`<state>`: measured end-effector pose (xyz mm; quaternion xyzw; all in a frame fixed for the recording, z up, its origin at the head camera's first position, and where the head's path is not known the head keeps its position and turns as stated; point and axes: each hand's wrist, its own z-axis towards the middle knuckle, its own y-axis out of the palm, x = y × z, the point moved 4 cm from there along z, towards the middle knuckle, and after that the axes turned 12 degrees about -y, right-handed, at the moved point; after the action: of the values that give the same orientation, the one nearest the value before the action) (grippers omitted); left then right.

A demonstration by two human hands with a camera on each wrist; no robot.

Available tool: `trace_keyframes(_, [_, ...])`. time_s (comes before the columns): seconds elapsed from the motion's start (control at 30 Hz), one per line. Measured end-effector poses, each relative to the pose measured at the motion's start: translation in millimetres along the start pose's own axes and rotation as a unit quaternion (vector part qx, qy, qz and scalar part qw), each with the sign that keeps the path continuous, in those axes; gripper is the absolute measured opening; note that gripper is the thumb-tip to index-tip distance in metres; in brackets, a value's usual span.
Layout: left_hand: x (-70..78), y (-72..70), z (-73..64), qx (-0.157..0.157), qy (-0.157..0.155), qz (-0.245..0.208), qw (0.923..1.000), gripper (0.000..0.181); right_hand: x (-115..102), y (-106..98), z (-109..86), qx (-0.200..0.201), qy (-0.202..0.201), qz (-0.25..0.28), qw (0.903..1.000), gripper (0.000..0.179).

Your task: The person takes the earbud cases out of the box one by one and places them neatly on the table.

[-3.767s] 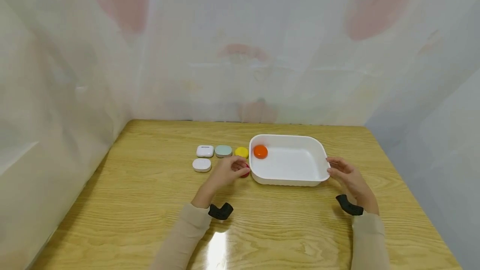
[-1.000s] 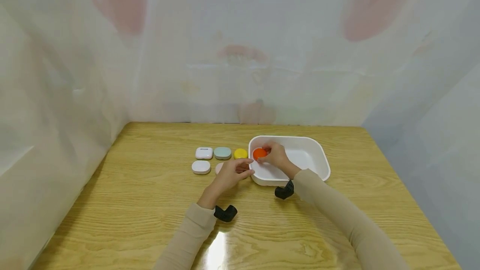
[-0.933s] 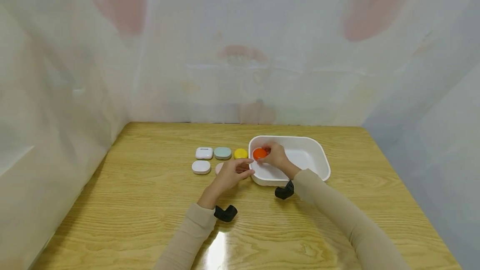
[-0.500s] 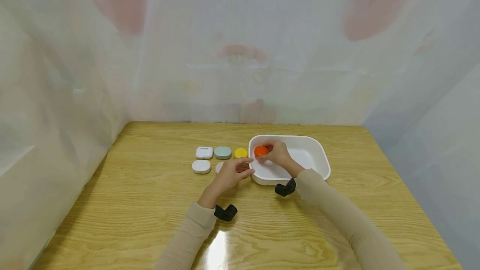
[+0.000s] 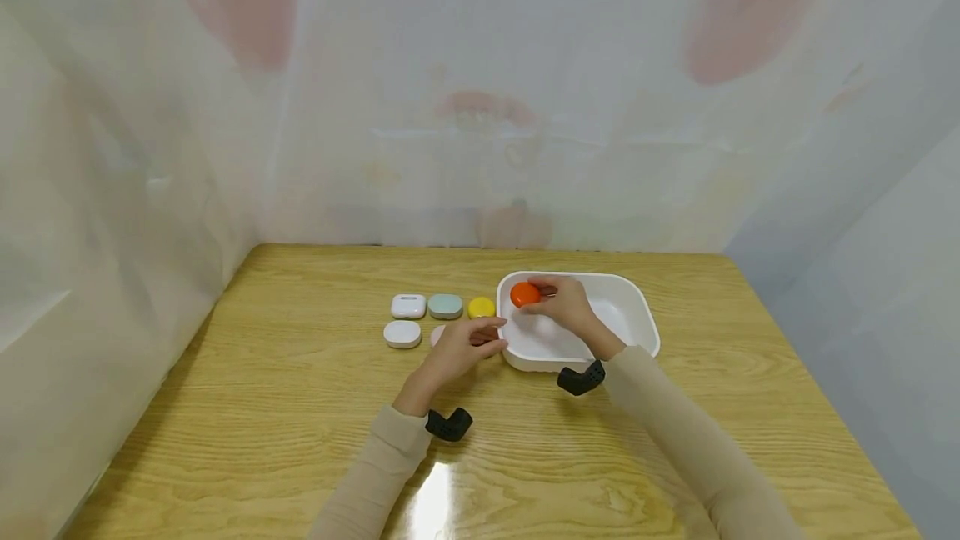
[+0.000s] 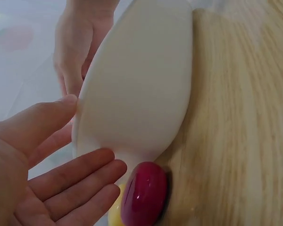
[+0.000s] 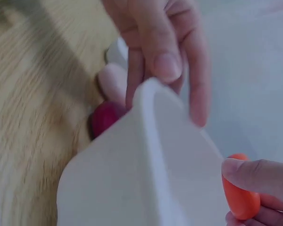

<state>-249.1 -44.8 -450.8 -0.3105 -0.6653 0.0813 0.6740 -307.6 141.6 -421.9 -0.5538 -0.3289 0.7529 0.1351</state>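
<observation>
In the head view my right hand (image 5: 566,307) pinches a glossy orange earbud case (image 5: 525,295) above the left end of a white plastic bin (image 5: 592,347). The right wrist view has thumb and fingers on either side of that orange case (image 7: 240,193). My left hand (image 5: 453,352) touches the bin's left end with fairly straight fingers. In the left wrist view its thumb lies at the bin's rim and other fingers by the outer wall. Just beneath those fingers sits a magenta case (image 6: 144,195), hidden by the hand in the head view.
Left of the bin on the wooden table (image 5: 285,407) lie a yellow case (image 5: 482,307), a mint-green case (image 5: 446,306), a white earbud case (image 5: 408,306), a white oval case (image 5: 402,333) and a pale pink case (image 7: 114,82). A printed curtain (image 5: 420,148) stands behind.
My right hand left the bin's right end and took hold of the orange earbud case inside. Over the last second it has lifted it slightly, up and to the right. The left hand stays nearly still.
</observation>
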Motion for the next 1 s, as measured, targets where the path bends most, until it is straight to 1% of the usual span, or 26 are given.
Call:
trace_keyframes(0.1, [-1.6, -6.9, 0.3, 0.001, 0.003, -0.01, 0.9999, 0.038, -4, -3, -5.9, 0.012, 0.007, 0.029, 0.9995, 0.055])
trace_keyframes(0.23, [-6.2, -20.2, 0.4, 0.001, -0.011, -0.028, 0.9995, 0.035, -12, -4, -15.8, 0.022, -0.006, 0.055, 0.9982, 0.053])
trace_keyframes(0.3, [-9.8, -28.0, -1.0, 0.006, -0.026, -0.037, 0.9989, 0.035, -15, -3, -20.8, 0.025, -0.016, 0.066, 0.9973, 0.053])
trace_keyframes(0.4, [-14.0, -41.6, -4.1, 0.024, -0.025, -0.047, 0.9983, 0.035, -18, 2, -27.7, 0.023, -0.031, 0.077, 0.9963, 0.052])
trace_keyframes(0.53, [-19.0, -62.2, -10.0, 0.062, -0.023, -0.051, 0.9965, 0.032, -24, 9, -36.1, 0.017, -0.047, 0.094, 0.9943, 0.052])
trace_keyframes(0.63, [-24.3, -76.7, -14.5, 0.083, -0.041, -0.058, 0.994, 0.031, -30, 15, -41.5, 0.015, -0.061, 0.113, 0.9916, 0.051])
trace_keyframes(0.77, [-32.5, -94.2, -21.1, 0.102, -0.056, -0.062, 0.9912, 0.035, -40, 24, -47.8, 0.004, -0.079, 0.129, 0.9885, 0.049])
trace_keyframes(0.9, [-39.0, -109.5, -27.7, 0.125, -0.066, -0.064, 0.988, 0.036, -50, 35, -54.0, -0.006, -0.11, 0.129, 0.9855, 0.048])
trace_keyframes(1.0, [-41.3, -119.3, -32.6, 0.142, -0.066, -0.069, 0.9852, 0.036, -57, 45, -58.7, -0.016, -0.131, 0.134, 0.9822, 0.048])
